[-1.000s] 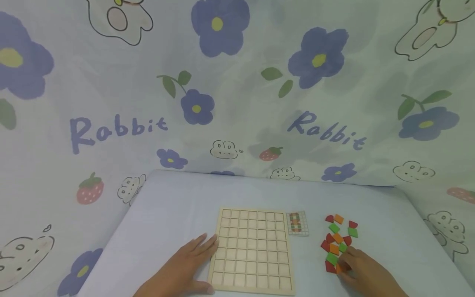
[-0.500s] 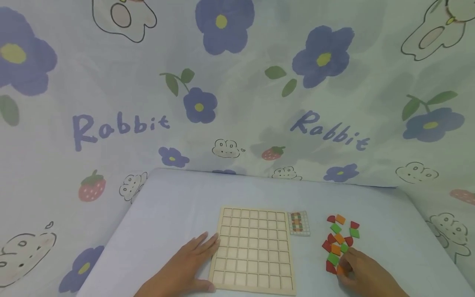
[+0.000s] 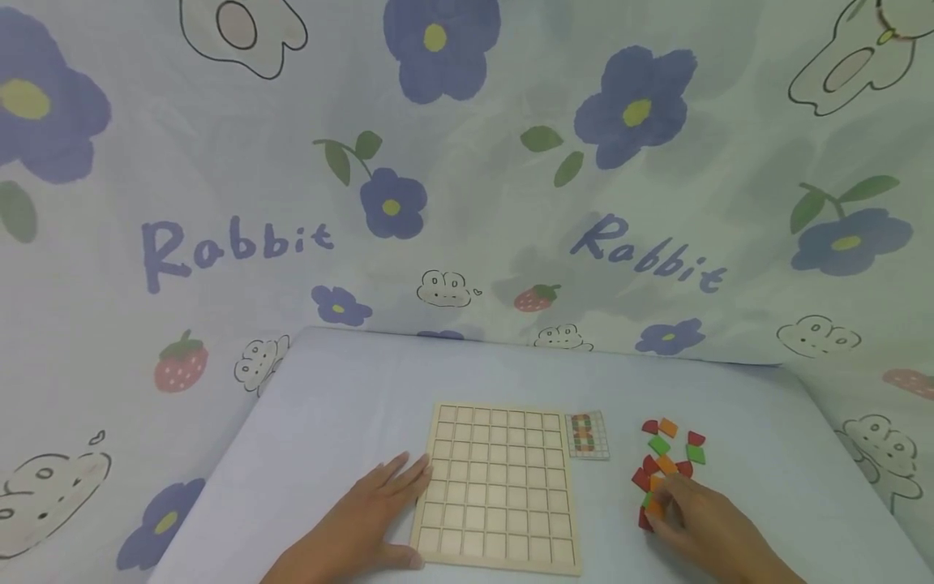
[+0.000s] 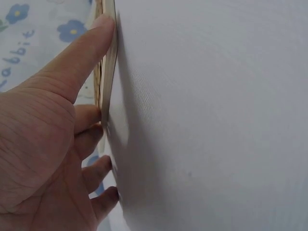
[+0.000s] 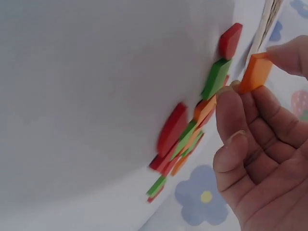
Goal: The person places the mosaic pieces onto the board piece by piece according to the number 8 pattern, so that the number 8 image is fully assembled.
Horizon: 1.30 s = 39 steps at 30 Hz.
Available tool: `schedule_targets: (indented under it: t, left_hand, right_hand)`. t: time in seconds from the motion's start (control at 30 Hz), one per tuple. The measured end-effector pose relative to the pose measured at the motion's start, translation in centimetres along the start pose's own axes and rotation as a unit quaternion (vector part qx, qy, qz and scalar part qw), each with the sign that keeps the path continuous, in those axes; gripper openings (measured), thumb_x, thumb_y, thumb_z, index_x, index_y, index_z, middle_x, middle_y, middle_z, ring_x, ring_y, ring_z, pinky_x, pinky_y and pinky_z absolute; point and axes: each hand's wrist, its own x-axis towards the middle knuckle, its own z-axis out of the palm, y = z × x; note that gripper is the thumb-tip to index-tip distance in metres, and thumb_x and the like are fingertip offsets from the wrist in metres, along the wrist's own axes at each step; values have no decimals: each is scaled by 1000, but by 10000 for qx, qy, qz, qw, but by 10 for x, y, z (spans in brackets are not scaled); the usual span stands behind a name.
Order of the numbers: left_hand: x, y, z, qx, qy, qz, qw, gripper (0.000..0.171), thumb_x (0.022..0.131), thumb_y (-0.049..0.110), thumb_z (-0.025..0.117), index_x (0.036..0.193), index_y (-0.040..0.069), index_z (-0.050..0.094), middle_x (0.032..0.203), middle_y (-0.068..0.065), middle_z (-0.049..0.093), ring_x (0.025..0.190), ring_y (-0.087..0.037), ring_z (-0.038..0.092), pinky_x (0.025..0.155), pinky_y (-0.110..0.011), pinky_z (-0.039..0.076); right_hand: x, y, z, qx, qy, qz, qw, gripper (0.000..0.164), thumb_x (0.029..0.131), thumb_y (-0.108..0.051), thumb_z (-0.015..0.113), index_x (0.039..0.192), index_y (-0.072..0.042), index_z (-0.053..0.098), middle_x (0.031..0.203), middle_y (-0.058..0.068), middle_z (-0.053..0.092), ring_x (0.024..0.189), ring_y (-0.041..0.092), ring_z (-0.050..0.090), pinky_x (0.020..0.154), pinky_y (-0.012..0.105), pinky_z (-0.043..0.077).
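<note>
Between thumb and fingers my right hand (image 3: pixel 704 515) pinches an orange square tile (image 5: pixel 257 72), held up off the table in the right wrist view. Below and beside it lie loose red, green and orange tiles, among them a green tile (image 5: pixel 216 78) and a red rounded tile (image 5: pixel 172 129). In the head view the hand covers part of this cluster. My left hand (image 3: pixel 357 515) rests at the left edge of a wooden grid board (image 3: pixel 496 487); its thumb and fingers touch the board's side (image 4: pixel 110 72), fairly straight.
A small pattern card (image 3: pixel 587 435) with a printed grid lies against the board's upper right. Farther up the cluster are a red tile (image 3: pixel 696 439) and a green tile (image 3: pixel 696 454). A white cloth covers the table, and a patterned curtain (image 3: pixel 467 162) hangs behind.
My right hand has lifted the orange tile from the near end of the cluster and shifted slightly left and away from me. The left hand and the board stay in place.
</note>
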Motion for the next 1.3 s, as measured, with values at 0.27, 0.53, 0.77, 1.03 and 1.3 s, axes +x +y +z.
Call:
schedule_targets:
  t: [0.27, 0.53, 0.77, 1.03, 1.3]
  left_hand:
    - [0, 1, 0, 5, 51, -17, 10000, 109, 79, 75, 68, 163, 12, 38, 171, 1, 30, 155, -37, 28, 119, -61, 32]
    - [0, 3, -3, -54, -69, -88, 9999, 109, 79, 73, 69, 163, 10, 38, 171, -1, 28, 156, -36, 25, 123, -59, 27]
    - [0, 2, 0, -76, -167, -178, 9997, 110, 79, 74, 69, 164, 12, 35, 172, 1, 25, 157, -35, 23, 124, -58, 25]
    - [1, 2, 0, -88, -238, -263, 9993, 110, 79, 73, 70, 165, 13, 34, 172, 2, 23, 158, -34, 20, 125, -58, 22]
    - [2, 1, 2, -131, -244, -254, 9993, 111, 79, 76, 67, 165, 14, 34, 172, 2, 23, 158, -34, 20, 125, -58, 22]
  right_hand:
    - [18, -26, -6, 11, 166, -358, 9992, 24, 82, -25, 83, 99, -20, 68, 86, -15, 56, 75, 2, 49, 67, 25, 52]
    - [53, -57, -6, -186, 323, -1461, 9886, 20, 87, -24, 78, 104, -19, 69, 88, -17, 55, 79, 3, 51, 68, 22, 54]
    - [93, -85, 2, -343, 640, -2545, 9644, 14, 90, -21, 79, 99, -14, 70, 96, -7, 65, 95, 13, 63, 84, 33, 59]
    - [138, -115, 16, -439, 714, -2865, 9544, 11, 90, -19, 77, 92, -13, 68, 91, -9, 58, 90, 10, 52, 77, 26, 55]
    - [165, -134, 23, -346, 342, -2746, 9603, 15, 87, -22, 76, 98, -12, 73, 91, -8, 61, 89, 12, 51, 76, 28, 54]
